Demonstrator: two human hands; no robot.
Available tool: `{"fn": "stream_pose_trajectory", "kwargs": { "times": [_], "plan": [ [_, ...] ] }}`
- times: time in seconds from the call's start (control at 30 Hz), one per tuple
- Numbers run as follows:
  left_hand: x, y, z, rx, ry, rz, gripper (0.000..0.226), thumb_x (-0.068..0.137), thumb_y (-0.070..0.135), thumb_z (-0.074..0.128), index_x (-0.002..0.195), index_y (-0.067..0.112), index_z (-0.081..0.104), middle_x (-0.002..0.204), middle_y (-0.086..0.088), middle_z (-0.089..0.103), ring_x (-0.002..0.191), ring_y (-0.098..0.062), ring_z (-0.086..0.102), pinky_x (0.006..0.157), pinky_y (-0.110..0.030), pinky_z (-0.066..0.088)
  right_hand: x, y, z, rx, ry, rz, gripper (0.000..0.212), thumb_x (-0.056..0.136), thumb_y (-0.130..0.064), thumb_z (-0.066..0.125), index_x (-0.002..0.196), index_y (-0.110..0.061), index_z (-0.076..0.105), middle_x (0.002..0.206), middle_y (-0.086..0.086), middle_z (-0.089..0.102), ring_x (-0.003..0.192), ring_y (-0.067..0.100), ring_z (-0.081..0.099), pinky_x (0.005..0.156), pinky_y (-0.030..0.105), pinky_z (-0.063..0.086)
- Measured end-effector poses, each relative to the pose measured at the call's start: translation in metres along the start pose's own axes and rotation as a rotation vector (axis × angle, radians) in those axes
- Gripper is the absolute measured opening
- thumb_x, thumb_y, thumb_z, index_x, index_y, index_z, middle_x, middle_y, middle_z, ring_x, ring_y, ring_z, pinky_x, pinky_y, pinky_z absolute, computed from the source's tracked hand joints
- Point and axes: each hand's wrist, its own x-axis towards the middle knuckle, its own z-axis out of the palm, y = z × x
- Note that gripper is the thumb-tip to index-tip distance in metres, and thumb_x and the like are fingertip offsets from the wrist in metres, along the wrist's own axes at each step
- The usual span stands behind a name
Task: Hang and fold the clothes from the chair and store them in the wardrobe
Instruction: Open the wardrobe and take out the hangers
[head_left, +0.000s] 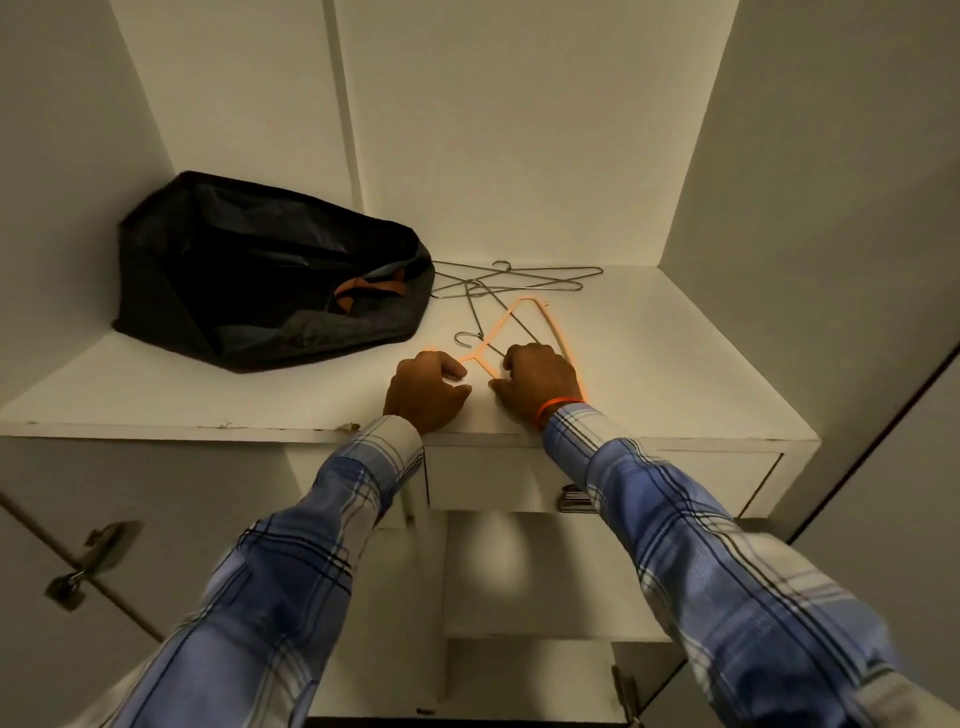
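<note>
Hands (427, 391) (537, 378) on shelf (675, 364), curled fingers gripping orange hanger (557, 332) between them.

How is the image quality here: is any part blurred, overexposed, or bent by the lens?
Head view: the sleeves near the lens are smeared by blur, while the hands, left and right, are fairly sharp; the orange hanger glows, washed out, so its edges bleed; the black bag is so dark that its folds barely show; the shelf edge bows from wide-angle distortion.

A black bag (270, 270) blocked the shelf (675, 364) toward ten o'clock; wire hangers (519, 280) cluttered twelve; two o'clock lay open.
</note>
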Motion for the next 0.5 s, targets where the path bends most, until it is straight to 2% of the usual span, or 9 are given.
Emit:
{"fn": "stream_pose_trajectory", "kwargs": {
  "times": [0.27, 0.4, 0.5],
  "plan": [
    [0.002, -0.001, 0.004, -0.011, 0.017, 0.019, 0.015, 0.084, 0.023, 0.074, 0.096, 0.015, 0.071, 0.105, -0.004, 0.069, 0.095, -0.021, 0.064, 0.091, -0.037, 0.053, 0.001, -0.007, 0.002, -0.206, 0.062, -0.100, 0.031, 0.096, -0.022, 0.049, 0.121, -0.005, 0.054, 0.119, 0.015, 0.059, 0.107, 0.034, 0.060, 0.084, 0.038, 0.047],
    [0.008, 0.003, 0.003, -0.042, 0.005, -0.005, 0.015, 0.085, 0.026, 0.073, 0.096, 0.015, 0.072, 0.104, -0.003, 0.071, 0.099, -0.019, 0.064, 0.092, -0.034, 0.052, 0.002, -0.007, -0.009, -0.036, 0.177, -0.007, 0.032, 0.097, -0.026, 0.046, 0.120, -0.005, 0.052, 0.117, 0.015, 0.061, 0.104, 0.036, 0.061, 0.082, 0.039, 0.046],
    [0.015, 0.019, -0.003, -0.249, -0.002, -0.024, 0.020, 0.091, 0.029, 0.067, 0.096, 0.010, 0.071, 0.099, -0.006, 0.073, 0.095, -0.021, 0.067, 0.088, -0.032, 0.054, 0.004, -0.011, -0.021, 0.219, 0.325, 0.071, 0.028, 0.095, -0.032, 0.049, 0.109, -0.009, 0.059, 0.108, 0.011, 0.065, 0.098, 0.033, 0.061, 0.081, 0.040, 0.046]
  ]
}}
